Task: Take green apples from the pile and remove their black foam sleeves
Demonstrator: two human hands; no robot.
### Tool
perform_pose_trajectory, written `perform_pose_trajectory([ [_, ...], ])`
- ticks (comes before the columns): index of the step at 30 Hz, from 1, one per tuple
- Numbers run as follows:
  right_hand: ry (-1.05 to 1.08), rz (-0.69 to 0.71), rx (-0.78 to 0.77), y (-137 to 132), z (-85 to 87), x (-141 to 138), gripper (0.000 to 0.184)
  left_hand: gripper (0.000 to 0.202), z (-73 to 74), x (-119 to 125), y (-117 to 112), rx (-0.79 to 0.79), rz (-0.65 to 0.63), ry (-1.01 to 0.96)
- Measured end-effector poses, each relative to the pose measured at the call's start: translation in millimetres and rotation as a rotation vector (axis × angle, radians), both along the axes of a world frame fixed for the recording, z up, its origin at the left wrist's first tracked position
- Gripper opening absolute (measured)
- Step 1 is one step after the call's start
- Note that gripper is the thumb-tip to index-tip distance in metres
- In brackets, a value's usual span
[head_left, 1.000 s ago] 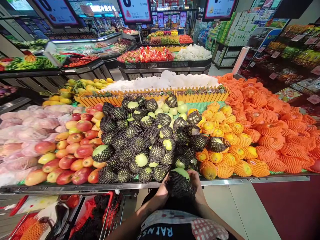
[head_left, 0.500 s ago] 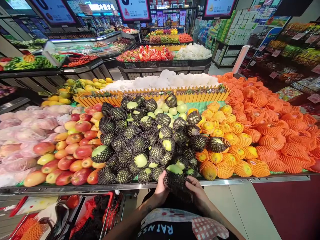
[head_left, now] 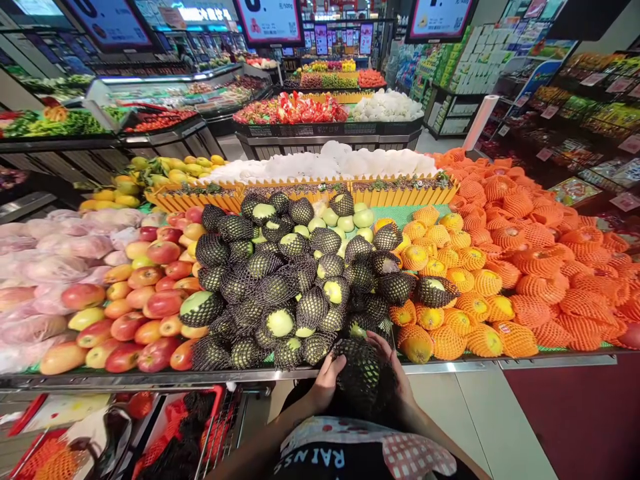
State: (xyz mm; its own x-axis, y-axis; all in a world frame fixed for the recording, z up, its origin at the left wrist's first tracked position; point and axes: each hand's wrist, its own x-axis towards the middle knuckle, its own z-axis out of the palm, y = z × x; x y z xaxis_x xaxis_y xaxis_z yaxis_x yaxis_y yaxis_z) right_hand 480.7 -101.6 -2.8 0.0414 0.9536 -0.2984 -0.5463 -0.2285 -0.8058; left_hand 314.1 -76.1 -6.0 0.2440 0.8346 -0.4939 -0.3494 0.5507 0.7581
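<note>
My left hand (head_left: pixel 327 383) and my right hand (head_left: pixel 395 367) hold a round green fruit in a black foam net sleeve (head_left: pixel 361 373) between them, in front of my body at the stand's front edge. The left fingers press on its left side, the right fingers curl over its right side. Black netting covers most of the fruit, with green showing through the mesh. Just beyond lies a heap of similar green fruits in black nets (head_left: pixel 273 290), some with bare green tops. Several green fruits without nets (head_left: pixel 345 220) sit behind them.
Left of the heap lie red-yellow fruits (head_left: pixel 163 303) and pale wrapped ones (head_left: pixel 60 257). To the right are yellow fruits in orange nets (head_left: pixel 457 320) and a large pile in orange foam nets (head_left: pixel 545 257). A metal edge (head_left: pixel 450 367) fronts the stand. A cart (head_left: pixel 215 427) holds loose nets.
The fruit has come down closer to my body and turned. Its bare green top is now covered by black netting. My right hand has shifted up around its side.
</note>
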Motion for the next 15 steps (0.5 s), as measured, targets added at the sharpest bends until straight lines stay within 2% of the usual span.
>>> perform_pose_trajectory([
  [4,0.115,0.253,0.066,-9,-3.3,1,0.087,0.062,-6.6,3,5,0.071,0.051,0.071],
  [6,0.171,0.287,0.022,-13,-10.4,1,0.104,0.061,-6.9,5,7,0.113,0.028,0.106],
  [8,0.137,0.269,-0.022,-15,-19.0,2,0.116,0.058,-4.1,6,11,0.159,-0.020,0.168],
  [10,0.074,0.208,-0.074,-15,-28.3,3,0.114,0.052,0.9,5,14,0.264,-0.088,0.264],
  [12,0.057,0.127,-0.122,-14,-38.0,5,0.105,0.045,6.2,3,18,0.438,-0.126,0.416],
  [15,0.066,0.024,-0.117,-11,-49.9,7,0.092,0.038,11.6,1,21,0.642,-0.086,0.580],
])
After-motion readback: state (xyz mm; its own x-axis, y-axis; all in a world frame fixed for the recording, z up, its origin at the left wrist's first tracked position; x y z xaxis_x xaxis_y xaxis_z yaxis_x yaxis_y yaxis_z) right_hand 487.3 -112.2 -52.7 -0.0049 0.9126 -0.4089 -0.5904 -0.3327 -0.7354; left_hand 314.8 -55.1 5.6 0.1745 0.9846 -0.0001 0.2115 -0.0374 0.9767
